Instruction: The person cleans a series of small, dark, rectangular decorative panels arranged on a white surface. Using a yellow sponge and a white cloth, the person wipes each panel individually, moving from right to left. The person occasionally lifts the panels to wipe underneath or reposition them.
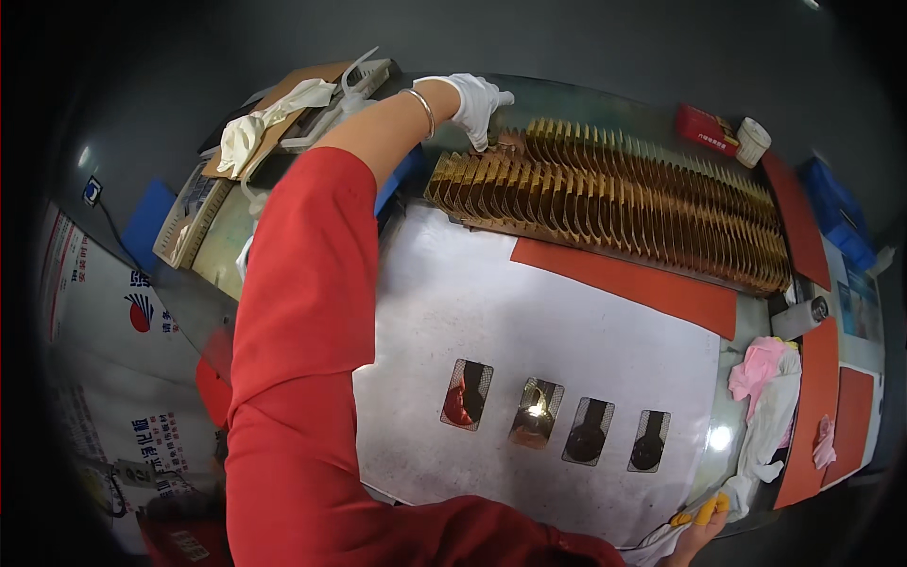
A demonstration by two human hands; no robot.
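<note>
My left hand [477, 106], in a white glove, reaches to the far left end of a rack of thin gold-brown metal plates [605, 203]. Its fingers are spread, one pointing right and another down beside the rack; I see nothing held, and contact with the rack cannot be made out. At the lower right edge, my right hand [701, 537], with yellow finger covers, has its fingers curled on a greyish-white cloth [770, 425]. Between them, several small shiny rectangular plates with round-and-stem shapes and meshed edges, one gold [537, 413], lie in a row on a white sheet [425, 321].
Orange-red mats [624, 283] border the rack. A red box [706, 129], a white roll [752, 142], a bottle [799, 318], a pink cloth [756, 369] and a blue bin [838, 213] are at the right. A white glove [269, 123] lies on cardboard at the far left.
</note>
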